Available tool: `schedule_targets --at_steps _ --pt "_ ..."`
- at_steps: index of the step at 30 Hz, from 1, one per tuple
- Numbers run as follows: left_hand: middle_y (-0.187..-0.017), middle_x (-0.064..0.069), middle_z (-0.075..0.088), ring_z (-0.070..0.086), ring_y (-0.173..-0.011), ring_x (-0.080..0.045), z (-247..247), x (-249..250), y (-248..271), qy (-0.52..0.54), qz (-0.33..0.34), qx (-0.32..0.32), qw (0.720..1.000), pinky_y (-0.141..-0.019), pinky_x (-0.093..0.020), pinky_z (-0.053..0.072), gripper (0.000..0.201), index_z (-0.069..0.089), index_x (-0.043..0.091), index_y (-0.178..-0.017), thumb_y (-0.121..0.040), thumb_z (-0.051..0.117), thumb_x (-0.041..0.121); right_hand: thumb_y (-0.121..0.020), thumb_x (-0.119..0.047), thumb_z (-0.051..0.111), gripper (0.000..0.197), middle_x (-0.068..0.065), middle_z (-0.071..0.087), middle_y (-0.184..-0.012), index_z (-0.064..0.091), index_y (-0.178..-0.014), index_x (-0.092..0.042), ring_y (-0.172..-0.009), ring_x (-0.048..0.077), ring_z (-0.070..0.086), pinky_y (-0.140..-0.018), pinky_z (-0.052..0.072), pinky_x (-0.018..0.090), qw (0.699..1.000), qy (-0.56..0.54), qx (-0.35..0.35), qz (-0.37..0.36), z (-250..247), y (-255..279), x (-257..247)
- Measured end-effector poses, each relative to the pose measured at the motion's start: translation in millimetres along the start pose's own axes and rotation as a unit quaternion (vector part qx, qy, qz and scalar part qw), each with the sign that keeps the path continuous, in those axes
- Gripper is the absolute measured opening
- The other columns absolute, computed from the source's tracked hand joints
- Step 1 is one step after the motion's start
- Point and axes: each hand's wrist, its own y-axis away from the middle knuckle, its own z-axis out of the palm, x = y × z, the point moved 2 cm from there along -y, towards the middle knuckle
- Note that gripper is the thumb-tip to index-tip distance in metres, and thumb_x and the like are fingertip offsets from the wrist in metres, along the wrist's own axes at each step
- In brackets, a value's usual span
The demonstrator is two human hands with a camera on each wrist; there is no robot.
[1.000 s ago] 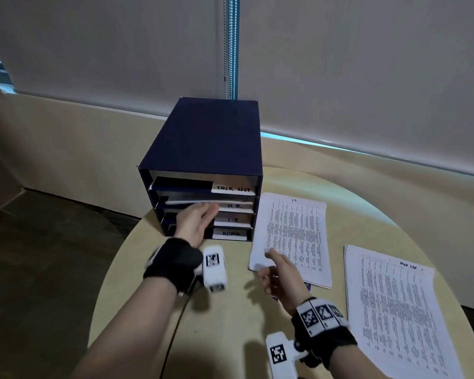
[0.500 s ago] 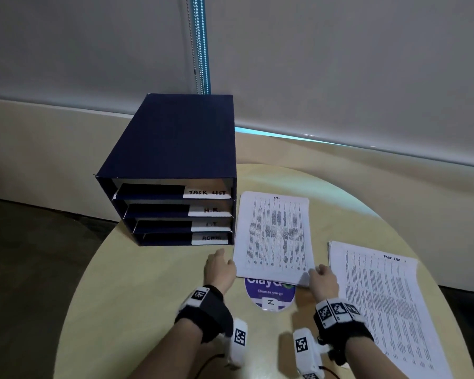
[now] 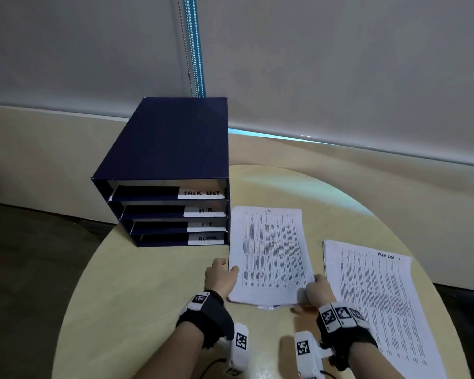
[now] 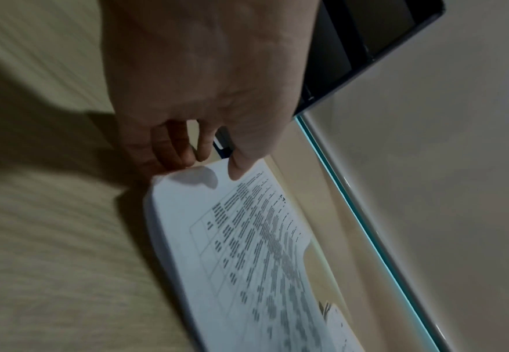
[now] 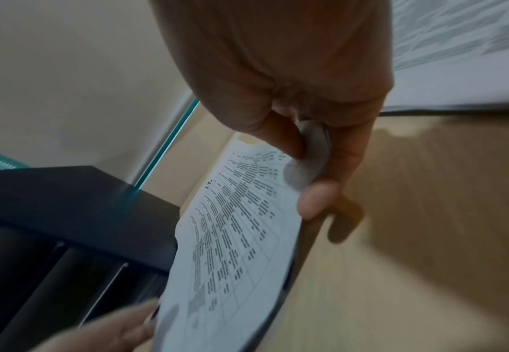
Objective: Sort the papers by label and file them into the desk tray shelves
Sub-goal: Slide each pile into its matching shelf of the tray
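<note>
At ten o'clock on the round, pale wood-grain table (image 3: 137,296) a boxy navy desk tray (image 3: 173,149) is seen, matte and card-like, with four shelves open toward the person. White tags on the shelf fronts are handwritten, from top to bottom, "TASK LIST" (image 3: 201,193), "H.R." (image 3: 206,210), "I.T" (image 3: 207,225) and a word beginning "ADM" (image 3: 207,238), its end blurred.

Just right of the tray, at twelve o'clock, a thin sheaf of white printed sheets, the I.T. papers (image 3: 270,255), is held at its near corners. Dense tabular text is carried on the top sheet, headed "I.T.". The near-left corner is pinched by the left hand (image 3: 220,276), thumb on top and curled fingers beneath. The near-right corner is gripped by the right hand (image 3: 317,292), thumb above and fingers under the edge. A blue-and-white printed item (image 3: 265,306) peeks out below the sheaf; its writing cannot be read.

At three o'clock a second flat stack, the task list papers (image 3: 380,305), lies on the table, apart from the sheaf, headed "TASK LIST".
</note>
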Motion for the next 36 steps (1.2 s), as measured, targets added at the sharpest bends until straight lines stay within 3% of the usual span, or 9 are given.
schedule_targets --at_steps 3,6,8,12,16,20,23,28,36 --pt "-0.123 -0.011 0.050 0.056 -0.106 -0.027 1.9 -1.1 8.9 0.041 -0.032 -0.040 0.998 -0.094 -0.033 0.047 0.052 0.049 0.009 -0.120 -0.077 0.058 0.037 -0.090 0.009 0.036 0.051 0.027 0.049 -0.123 0.023 -0.139 0.001 -0.067 0.026 0.059 -0.041 0.048 0.025 0.997 0.079 -0.016 -0.014 3.1 27.4 23.6" --pt "-0.120 -0.012 0.061 0.060 -0.107 -0.030 11.8 -6.7 14.7 0.023 -0.021 -0.101 0.994 -0.095 -0.032 0.048 0.048 0.052 0.004 -0.123 -0.080 0.050 0.024 -0.091 0.006 0.034 0.030 0.010 0.049 -0.088 0.035 -0.121 0.002 -0.065 0.012 0.045 -0.051 0.036 0.021 0.984 0.166 -0.015 -0.065 4.8 57.3 43.9" --pt "-0.124 -0.005 0.062 0.060 -0.108 -0.029 17.3 -16.5 21.0 -0.021 0.009 -0.107 0.994 -0.099 -0.036 0.047 0.044 0.052 0.020 -0.126 -0.084 0.040 0.023 -0.089 0.007 0.036 0.019 0.005 0.044 -0.080 0.030 -0.102 -0.005 -0.066 0.013 0.042 -0.052 0.031 0.021 0.980 0.182 -0.018 -0.082 4.9 73.2 55.6" --pt "-0.114 0.006 0.063 0.064 -0.098 -0.024 7.5 -31.4 75.8 -0.017 0.106 -0.076 0.991 -0.090 -0.044 0.052 0.043 0.042 0.041 -0.125 -0.085 0.028 0.036 -0.090 0.001 0.040 0.019 0.001 0.038 -0.072 0.028 -0.100 -0.009 -0.064 0.016 0.041 -0.062 0.037 0.029 0.988 0.119 0.012 -0.101 12.7 94.2 72.8" --pt "-0.126 0.006 0.059 0.058 -0.114 -0.022 -21.9 -68.6 119.7 0.055 0.145 0.008 0.988 -0.101 -0.043 0.047 0.038 0.040 0.033 -0.135 -0.097 0.035 0.031 -0.096 -0.008 0.034 0.008 0.002 0.049 -0.074 0.035 -0.104 -0.007 -0.059 0.014 0.047 -0.049 0.040 0.023 0.986 0.089 -0.011 -0.142 34.8 114.0 74.0" --pt "-0.118 0.000 0.064 0.062 -0.105 -0.025 -62.5 -118.6 131.4 0.151 0.092 0.130 0.976 -0.097 -0.045 0.049 0.031 0.052 0.029 -0.125 -0.096 0.046 0.023 -0.095 -0.004 0.031 0.017 0.007 0.056 -0.078 0.046 -0.100 -0.012 -0.059 0.015 0.051 -0.038 0.041 0.014 0.980 0.083 -0.059 -0.170 61.0 129.6 65.0" --pt "-0.113 0.001 0.066 0.063 -0.102 -0.024 -84.4 -130.8 138.0 0.192 0.077 0.163 0.965 -0.096 -0.045 0.050 0.026 0.055 0.027 -0.119 -0.096 0.046 0.019 -0.092 -0.004 0.035 0.019 0.010 0.060 -0.090 0.046 -0.100 -0.018 -0.073 0.023 0.055 -0.059 0.044 0.024 0.968 0.114 -0.086 -0.209 80.2 124.5 51.5" --pt "-0.112 0.000 0.065 0.061 -0.102 -0.027 -102.8 -121.1 124.1 0.213 0.066 0.180 0.958 -0.095 -0.045 0.049 0.026 0.057 0.022 -0.118 -0.094 0.047 0.020 -0.088 -0.002 0.038 0.026 0.006 0.057 -0.098 0.050 -0.108 -0.016 -0.092 0.026 0.056 -0.081 0.043 0.030 0.963 0.119 -0.112 -0.215 95.2 102.5 22.6" --pt "-0.122 -0.002 0.065 0.061 -0.110 -0.026 -112.5 -89.8 64.5 0.224 0.050 0.076 0.970 -0.101 -0.049 0.045 0.051 0.057 0.018 -0.124 -0.076 0.049 0.032 -0.082 -0.002 0.041 0.022 0.013 0.062 -0.088 0.051 -0.099 -0.012 -0.086 0.029 0.061 -0.079 0.050 0.042 0.977 0.065 -0.100 -0.175 85.9 63.8 1.6"
